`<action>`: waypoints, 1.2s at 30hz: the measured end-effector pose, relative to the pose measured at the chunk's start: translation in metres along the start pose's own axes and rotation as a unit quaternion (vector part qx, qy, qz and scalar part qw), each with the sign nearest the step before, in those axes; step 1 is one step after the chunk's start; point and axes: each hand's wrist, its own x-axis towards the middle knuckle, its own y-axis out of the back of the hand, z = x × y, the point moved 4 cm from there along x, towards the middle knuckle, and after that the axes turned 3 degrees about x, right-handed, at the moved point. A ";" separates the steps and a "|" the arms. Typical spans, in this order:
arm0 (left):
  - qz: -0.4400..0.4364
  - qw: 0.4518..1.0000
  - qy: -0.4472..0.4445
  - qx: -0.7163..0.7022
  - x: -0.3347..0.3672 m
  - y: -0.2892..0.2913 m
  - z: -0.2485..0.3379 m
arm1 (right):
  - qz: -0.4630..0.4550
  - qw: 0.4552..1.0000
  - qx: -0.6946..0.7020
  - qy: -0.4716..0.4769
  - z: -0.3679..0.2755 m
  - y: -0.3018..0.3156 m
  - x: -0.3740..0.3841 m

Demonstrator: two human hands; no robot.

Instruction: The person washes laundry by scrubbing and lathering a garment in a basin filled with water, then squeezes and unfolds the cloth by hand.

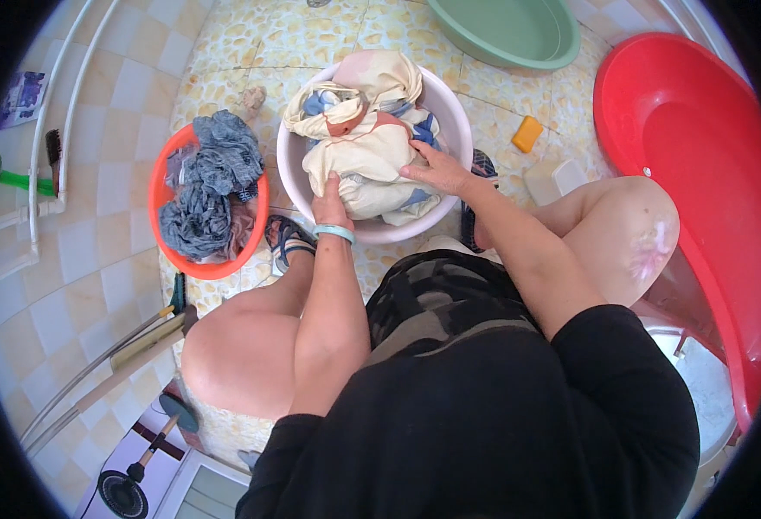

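A pale pink-white basin stands on the floor before me, heaped with wet-looking cream cloth that has blue and rust-brown patches. My left hand, with a pale blue bangle at the wrist, grips the near left edge of the cloth; its thumb lies on top and the other fingers are mostly hidden. My right hand rests against the right side of the same cloth, thumb and forefinger stretched apart. Whether that hand pinches any fabric is hard to see.
An orange-red tub of grey-blue clothes stands at left. A green basin, an orange soap bar and a white container lie right of the basin. A large red bathtub fills the right side. Pipes run along the left wall.
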 end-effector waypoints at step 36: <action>0.033 0.915 0.033 -0.400 0.049 0.009 0.039 | 0.027 0.992 0.104 0.059 0.011 0.016 0.038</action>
